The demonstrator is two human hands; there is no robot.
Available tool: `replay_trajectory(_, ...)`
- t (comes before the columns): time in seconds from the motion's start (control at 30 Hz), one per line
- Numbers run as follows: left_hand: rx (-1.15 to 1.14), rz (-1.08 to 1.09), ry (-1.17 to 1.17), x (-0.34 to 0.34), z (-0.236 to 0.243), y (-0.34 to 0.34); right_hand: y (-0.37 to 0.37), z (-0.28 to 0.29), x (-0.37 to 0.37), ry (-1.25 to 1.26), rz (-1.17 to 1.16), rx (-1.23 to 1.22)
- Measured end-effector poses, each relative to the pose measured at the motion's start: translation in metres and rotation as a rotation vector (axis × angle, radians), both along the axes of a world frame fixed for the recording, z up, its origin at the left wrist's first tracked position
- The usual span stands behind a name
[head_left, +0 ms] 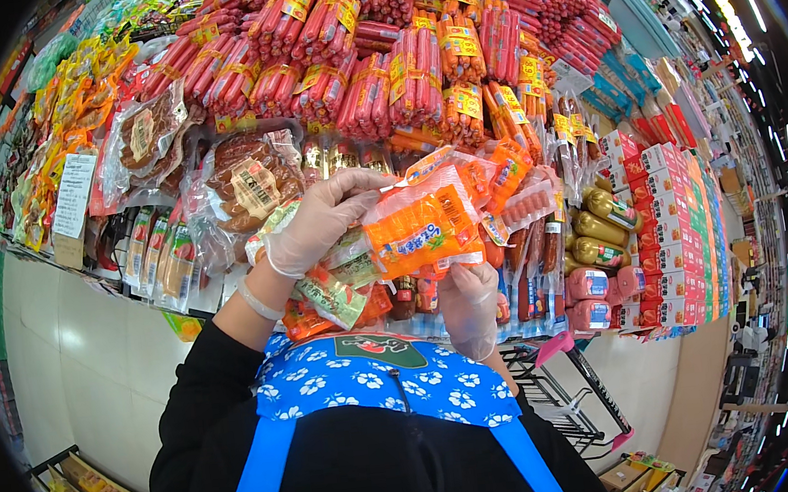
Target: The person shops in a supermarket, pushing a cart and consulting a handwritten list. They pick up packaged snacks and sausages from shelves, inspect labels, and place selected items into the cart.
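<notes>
Both of my hands wear clear plastic gloves. My left hand (330,219) is closed, its fingers pinching the upper left edge of an orange sausage packet (423,229) in clear wrap. At the packet's lower right edge, my right hand (472,303) has its fingers bent and gripping the wrap; the fingertips are partly hidden. Below and left of the packet are green-and-white packets (334,294), close under my left wrist. More orange packets (508,173) lie just behind the held one, beside a pack of pink sausages (532,204).
Bundled red sausages (335,24) are heaped at the back. Vacuum-packed brown meat (250,184) lies to the left. Gold sausage rolls (605,226) and stacked red-and-white boxes (663,234) stand right. A shopping cart (565,400) is at lower right.
</notes>
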State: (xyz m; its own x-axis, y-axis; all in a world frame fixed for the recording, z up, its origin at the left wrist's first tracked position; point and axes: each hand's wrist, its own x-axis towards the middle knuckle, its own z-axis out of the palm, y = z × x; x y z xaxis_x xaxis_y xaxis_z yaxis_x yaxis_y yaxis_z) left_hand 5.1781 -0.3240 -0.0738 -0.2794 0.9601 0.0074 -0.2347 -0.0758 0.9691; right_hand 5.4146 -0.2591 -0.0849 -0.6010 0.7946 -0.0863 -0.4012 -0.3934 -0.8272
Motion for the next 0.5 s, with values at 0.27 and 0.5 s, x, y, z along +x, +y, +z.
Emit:
replay_trajectory(0.27,-0.003,-0.026,0.036,0.0011,0.0035,-0.0045,-0.0040,-0.0054,0.0012,-0.059,0.015,-0.039)
replay_trajectory(0.5,-0.001,-0.001,0.051,0.0008,-0.0022,-0.0006,-0.0026,-0.0085,-0.0005,0.044,0.025,-0.046)
